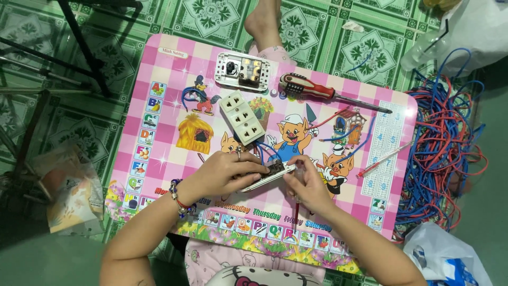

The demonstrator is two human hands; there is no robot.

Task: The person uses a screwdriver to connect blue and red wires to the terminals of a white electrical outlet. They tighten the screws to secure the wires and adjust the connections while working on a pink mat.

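Observation:
My left hand grips a white switch plate over the middle of a pink checked cartoon table; a ring and a beaded bracelet show on that arm. My right hand pinches the plate's right end, where red and blue wires run out of its back. A thin red tool shows below the right hand, partly hidden. Just beyond the hands lies a white triple socket strip.
At the table's far edge lie a white switch module and a red-handled screwdriver. A thin tester pen lies at the right. A tangle of red and blue wires covers the floor to the right, beside plastic bags. A bare foot rests beyond the table.

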